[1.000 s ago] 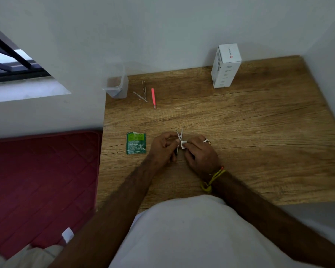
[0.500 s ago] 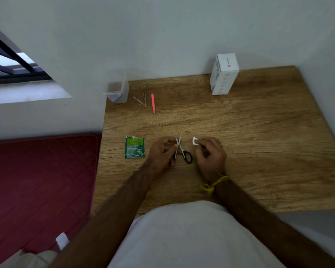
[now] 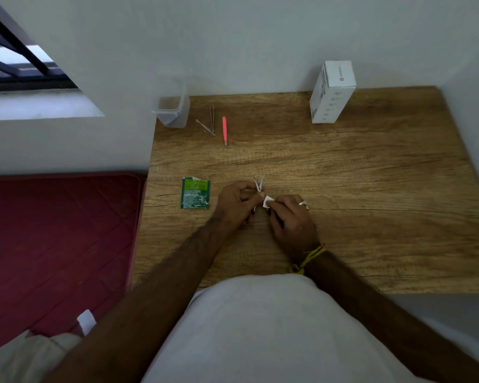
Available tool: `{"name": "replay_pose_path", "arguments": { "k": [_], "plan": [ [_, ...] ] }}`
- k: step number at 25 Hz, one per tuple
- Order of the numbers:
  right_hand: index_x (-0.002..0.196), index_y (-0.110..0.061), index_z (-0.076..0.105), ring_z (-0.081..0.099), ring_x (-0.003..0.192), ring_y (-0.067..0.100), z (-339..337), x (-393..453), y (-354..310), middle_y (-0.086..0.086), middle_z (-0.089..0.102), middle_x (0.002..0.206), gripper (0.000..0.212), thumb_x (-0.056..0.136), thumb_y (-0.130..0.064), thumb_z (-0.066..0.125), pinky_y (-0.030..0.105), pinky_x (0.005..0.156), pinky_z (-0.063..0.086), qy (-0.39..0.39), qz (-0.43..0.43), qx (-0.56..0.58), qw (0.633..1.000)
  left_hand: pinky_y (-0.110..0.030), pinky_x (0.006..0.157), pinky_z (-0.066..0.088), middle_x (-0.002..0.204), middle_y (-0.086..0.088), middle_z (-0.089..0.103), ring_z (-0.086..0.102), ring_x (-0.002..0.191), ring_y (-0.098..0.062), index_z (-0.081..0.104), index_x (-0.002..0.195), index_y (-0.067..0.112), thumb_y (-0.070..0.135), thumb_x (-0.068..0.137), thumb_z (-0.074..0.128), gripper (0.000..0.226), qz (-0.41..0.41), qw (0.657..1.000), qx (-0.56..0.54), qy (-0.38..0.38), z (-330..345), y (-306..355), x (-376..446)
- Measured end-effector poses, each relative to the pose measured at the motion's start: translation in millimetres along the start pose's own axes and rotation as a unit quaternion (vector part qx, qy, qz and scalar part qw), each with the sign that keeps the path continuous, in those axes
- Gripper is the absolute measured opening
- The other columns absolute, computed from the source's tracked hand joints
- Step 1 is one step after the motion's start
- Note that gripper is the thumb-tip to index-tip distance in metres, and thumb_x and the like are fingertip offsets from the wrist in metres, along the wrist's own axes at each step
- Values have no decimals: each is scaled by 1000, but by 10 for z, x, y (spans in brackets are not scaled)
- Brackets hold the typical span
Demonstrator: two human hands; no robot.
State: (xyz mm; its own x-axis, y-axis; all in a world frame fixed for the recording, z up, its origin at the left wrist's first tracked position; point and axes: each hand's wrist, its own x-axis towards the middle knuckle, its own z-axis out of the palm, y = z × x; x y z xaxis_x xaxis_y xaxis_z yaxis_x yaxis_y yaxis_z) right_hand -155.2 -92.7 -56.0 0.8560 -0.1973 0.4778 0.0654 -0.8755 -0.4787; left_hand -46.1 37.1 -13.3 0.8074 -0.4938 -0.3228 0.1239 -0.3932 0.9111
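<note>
While both forearms reach forward over the near edge of the brown wood-grain surface (image 3: 371,194), a yellow cord wristband (image 3: 309,257) circles the right wrist. The left hand (image 3: 237,203) has its grip closed around the handles of the small steel scissors (image 3: 258,184); the handles are hidden under the fingers, and the two blades stand apart, pointing away from the person. The right hand (image 3: 293,219) pinches the small white folded pad (image 3: 268,202) between thumb and fingertips. The pad sits just beside the scissors, below the blade pivot, near the middle of the surface; whether it touches the blades cannot be told. To the left of the left hand, a green rectangular sachet (image 3: 195,193) with a torn top lies flat. Farther back lie a pink slim tweezer (image 3: 224,131) and thin metal tweezers (image 3: 211,118), side by side. At the far edge stand a clear plastic container (image 3: 174,111) on the left and a white upright cardboard box (image 3: 332,92) on the right.
</note>
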Motion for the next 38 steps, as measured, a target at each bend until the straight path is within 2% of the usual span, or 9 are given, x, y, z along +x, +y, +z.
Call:
{"name": "replay_pose_path", "arguments": {
  "k": [5, 9, 21, 29, 38],
  "plan": [
    [105, 3, 70, 59, 86, 30, 10, -10, 20, 15, 65, 96, 17, 92, -3, 62, 43, 76, 49, -6, -8, -8, 1000, -17, 35, 38, 51, 8, 65, 51, 33, -10, 69, 108, 3, 16, 93, 70, 20, -5, 1000, 4, -1, 11, -10, 16],
    [106, 3, 70, 60, 85, 31, 5, -7, 1, 14, 65, 94, 17, 92, -3, 62, 42, 75, 48, -1, -19, -10, 1000, -18, 35, 40, 59, 9, 69, 51, 33, -10, 68, 110, 2, 14, 93, 70, 21, -11, 1000, -4, 0, 5, -4, 16],
    [104, 4, 71, 62, 85, 30, -34, -51, 10, 14, 68, 95, 17, 90, -3, 64, 41, 77, 50, 0, -38, -5, 999, -18, 35, 40, 76, 0, 75, 52, 33, -10, 68, 112, 3, 14, 94, 68, 22, -10, 1000, 2, 6, 11, -27, 25],
    [101, 2, 73, 62, 83, 29, -78, -126, 1, 13, 68, 93, 18, 89, -8, 64, 40, 73, 50, -8, -48, -20, 999, -18, 35, 41, 90, -12, 76, 53, 34, -7, 66, 114, 1, 15, 93, 69, 25, -16, 1000, 2, 7, 22, -16, 30],
    [98, 0, 73, 65, 81, 30, -122, -211, 22, 13, 69, 93, 21, 90, -14, 61, 41, 69, 53, -15, -44, -32, 998, -18, 35, 41, 87, -10, 76, 52, 33, -8, 66, 113, 1, 15, 93, 69, 24, -19, 1000, -1, 6, 20, -13, 25]
  ]
}}
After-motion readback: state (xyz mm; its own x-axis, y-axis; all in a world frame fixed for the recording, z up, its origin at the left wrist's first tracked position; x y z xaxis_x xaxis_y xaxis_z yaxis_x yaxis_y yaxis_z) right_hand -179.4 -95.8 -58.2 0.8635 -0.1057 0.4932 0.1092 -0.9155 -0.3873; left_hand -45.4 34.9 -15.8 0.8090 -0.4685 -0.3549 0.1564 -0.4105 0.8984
